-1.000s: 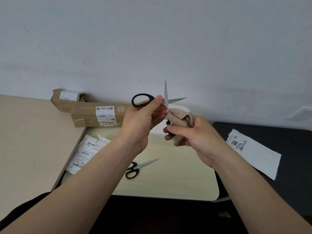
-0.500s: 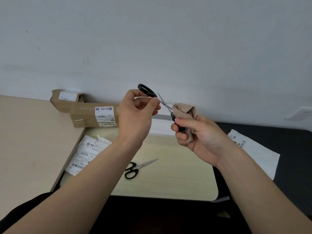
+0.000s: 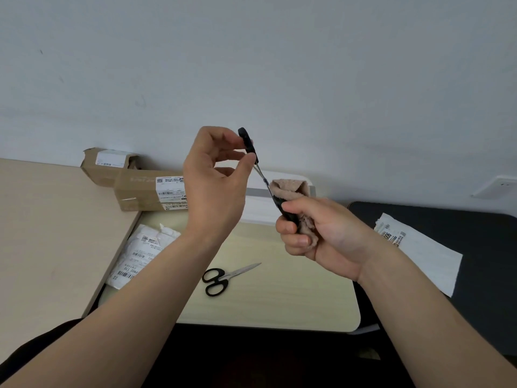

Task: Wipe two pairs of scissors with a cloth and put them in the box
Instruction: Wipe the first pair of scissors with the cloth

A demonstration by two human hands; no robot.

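Observation:
I hold a pair of black-handled scissors (image 3: 248, 142) in the air, seen edge-on. My left hand (image 3: 212, 186) pinches the upper black handle between thumb and fingers. My right hand (image 3: 327, 239) grips the lower black part together with a beige cloth (image 3: 291, 189) bunched under the thumb. A thin strip of metal shows between the two hands. A second pair of black-handled scissors (image 3: 223, 277) lies shut on the pale wooden desk (image 3: 279, 301), below my left wrist. A long cardboard box (image 3: 145, 191) lies at the desk's back left.
A second, torn cardboard box (image 3: 109, 163) sits behind the first, on the beige table (image 3: 42, 233) at left. A white labelled mailer (image 3: 142, 250) lies at the desk's left edge. A white box-like object (image 3: 260, 208) stands behind my hands. A white packet (image 3: 419, 253) rests on the black surface (image 3: 447, 219) at right.
The held scissors turned from blades-up and spread to edge-on and slanted. My left hand rose with the upper handle; my right hand with the cloth dropped lower and to the right.

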